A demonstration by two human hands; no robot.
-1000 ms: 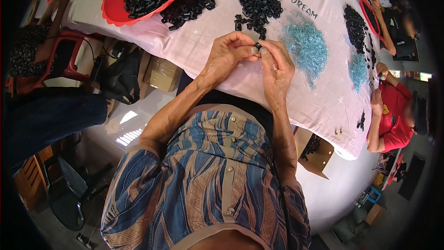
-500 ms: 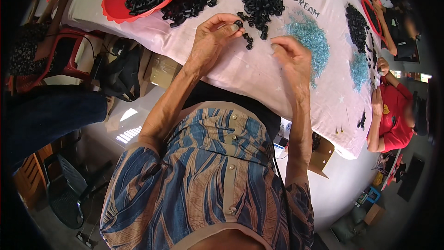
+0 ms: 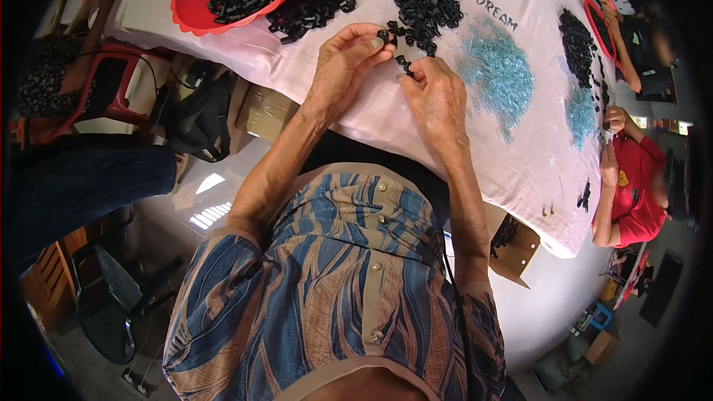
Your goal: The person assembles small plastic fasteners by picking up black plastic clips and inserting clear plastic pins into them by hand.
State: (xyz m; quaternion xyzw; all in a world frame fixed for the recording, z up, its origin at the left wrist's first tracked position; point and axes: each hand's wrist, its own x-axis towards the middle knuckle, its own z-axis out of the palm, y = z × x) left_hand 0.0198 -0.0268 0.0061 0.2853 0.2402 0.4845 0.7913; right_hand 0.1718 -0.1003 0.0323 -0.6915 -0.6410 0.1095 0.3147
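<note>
We see the hands closing in on each other again: half a second back they were well apart, and now the right hand (image 3: 440,96) has swung back in from beside the blue-green heap (image 3: 499,72) to sit just beside the left hand (image 3: 343,67), near the surface's near edge. The left grip has lifted off the scattered pieces and now pinches a small black part (image 3: 382,34) at its fingertips. The right grip, empty-looking a moment ago, now holds a black piece (image 3: 403,62) too.
</note>
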